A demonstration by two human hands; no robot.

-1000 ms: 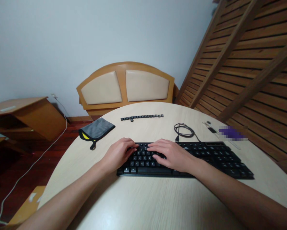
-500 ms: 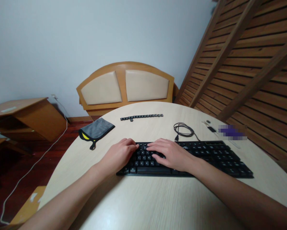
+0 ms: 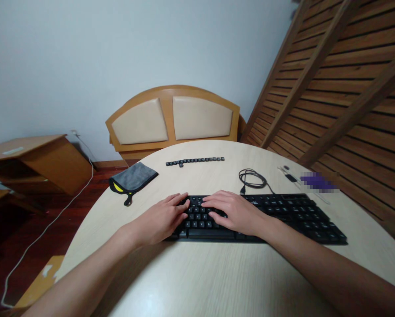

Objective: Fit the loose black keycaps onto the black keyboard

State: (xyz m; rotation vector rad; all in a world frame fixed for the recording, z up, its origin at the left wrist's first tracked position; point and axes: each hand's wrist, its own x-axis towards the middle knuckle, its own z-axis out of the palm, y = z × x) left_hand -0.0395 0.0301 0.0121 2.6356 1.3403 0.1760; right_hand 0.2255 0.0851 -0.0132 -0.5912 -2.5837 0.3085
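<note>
A black keyboard (image 3: 210,235) lies flat on the table in front of me. My left hand (image 3: 162,216) rests over its left end, fingers apart and the fingertips at the top left keys. Across the middle keys lies my right hand (image 3: 237,212), with fingers stretched to the left and the thumb spread below them. Neither hand has anything in its grasp. Part of the keys is hidden under both hands. Behind the keyboard, a row of loose black keycaps (image 3: 197,160) runs across the table, with one keycap just in front of the row.
A grey cloth (image 3: 133,176) with a yellow underside lies on the left of the round table (image 3: 171,281). The coiled cable (image 3: 252,179) sits behind the keyboard. A blurred purple thing (image 3: 318,182) and a small black item (image 3: 290,178) are at the right.
My left hand has shifted slightly left and its fingers have spread, where they were bunched at the top left keys. The right hand stays in place.
</note>
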